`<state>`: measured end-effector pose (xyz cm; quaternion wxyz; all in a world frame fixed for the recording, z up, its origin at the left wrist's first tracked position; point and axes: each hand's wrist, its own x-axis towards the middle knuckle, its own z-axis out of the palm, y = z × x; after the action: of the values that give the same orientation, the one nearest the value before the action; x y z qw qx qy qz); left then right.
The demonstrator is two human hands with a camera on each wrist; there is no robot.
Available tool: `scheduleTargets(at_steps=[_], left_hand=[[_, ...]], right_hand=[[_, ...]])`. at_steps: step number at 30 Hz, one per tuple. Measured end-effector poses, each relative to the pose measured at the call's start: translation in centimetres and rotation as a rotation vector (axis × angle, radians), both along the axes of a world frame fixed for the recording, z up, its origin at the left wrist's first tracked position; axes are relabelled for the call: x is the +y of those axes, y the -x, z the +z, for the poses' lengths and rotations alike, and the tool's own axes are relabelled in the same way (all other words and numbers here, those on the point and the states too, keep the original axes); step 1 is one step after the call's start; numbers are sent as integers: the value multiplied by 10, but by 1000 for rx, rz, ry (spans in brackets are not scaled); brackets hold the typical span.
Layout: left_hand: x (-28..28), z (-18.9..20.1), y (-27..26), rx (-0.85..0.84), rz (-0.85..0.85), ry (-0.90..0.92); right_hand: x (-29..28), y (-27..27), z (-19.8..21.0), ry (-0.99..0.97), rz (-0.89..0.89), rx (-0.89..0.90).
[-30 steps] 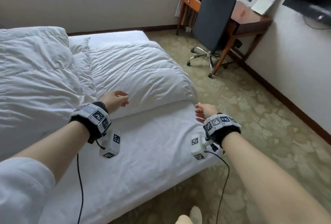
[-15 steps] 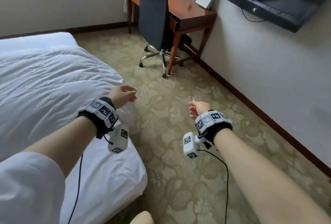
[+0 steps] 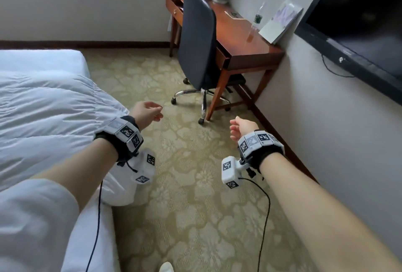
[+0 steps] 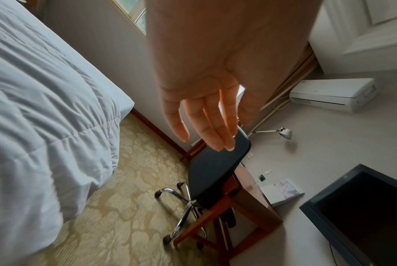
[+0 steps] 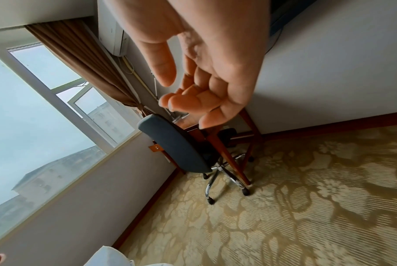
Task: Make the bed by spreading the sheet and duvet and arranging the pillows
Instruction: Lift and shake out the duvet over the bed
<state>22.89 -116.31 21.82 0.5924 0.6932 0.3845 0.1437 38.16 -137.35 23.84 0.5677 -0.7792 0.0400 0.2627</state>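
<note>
Both hands hang empty with loose fingers over the carpet; the duvet [image 3: 50,106] lies left of the left hand [image 3: 145,113], nearer it than the right hand [image 3: 243,127].

Left hand [image 4: 206,75], fingers [image 4: 207,122] straight and empty, above perhaps blurred duvet [image 4: 40,108], chair [image 4: 213,171].

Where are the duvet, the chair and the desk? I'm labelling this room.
duvet [image 3: 47,106]: head view, its quilted top.
chair [image 3: 196,38]: head view, the middle of its dark backrest.
desk [image 3: 239,34]: head view, its bare wooden top.
</note>
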Motion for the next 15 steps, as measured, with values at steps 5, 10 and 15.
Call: scheduleTargets(at_steps=[5, 10, 15], left_hand=[[61, 22, -70, -20, 75, -70], [144, 17, -142, 26, 169, -111], [236, 21, -214, 49, 326, -126]], right_hand=[[71, -93, 18, -62, 113, 57], [171, -194, 14, -73, 221, 48], [291, -301, 6, -77, 335, 59]])
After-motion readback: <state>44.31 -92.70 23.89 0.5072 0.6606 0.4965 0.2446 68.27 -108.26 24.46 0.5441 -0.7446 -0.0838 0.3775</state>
